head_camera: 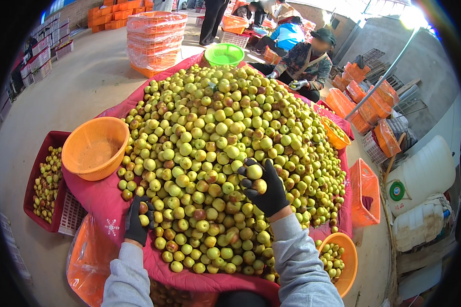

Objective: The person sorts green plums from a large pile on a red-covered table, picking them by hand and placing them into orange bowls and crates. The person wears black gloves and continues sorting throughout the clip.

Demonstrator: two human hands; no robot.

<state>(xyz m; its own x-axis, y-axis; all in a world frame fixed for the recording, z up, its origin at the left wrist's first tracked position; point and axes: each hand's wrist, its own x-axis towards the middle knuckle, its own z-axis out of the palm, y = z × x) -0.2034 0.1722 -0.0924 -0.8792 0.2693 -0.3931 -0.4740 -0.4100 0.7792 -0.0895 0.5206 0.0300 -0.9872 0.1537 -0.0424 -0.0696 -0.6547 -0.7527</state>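
Note:
A large heap of yellow-green and reddish-brown jujubes lies on a red quilted cloth in front of me. Both my hands wear dark gloves. My right hand, palm up over the heap, holds two jujubes, one above the other. At the heap's left front edge, my left hand has its fingers around two more, a reddish jujube and a yellow-green jujube. A blurred jujube shows low over the front of the heap.
An orange plastic basin rests on the cloth at left, beside a dark red crate of jujubes. At lower right stands an orange basin holding jujubes. An orange crate is farther right. A gloved person sits beyond the heap.

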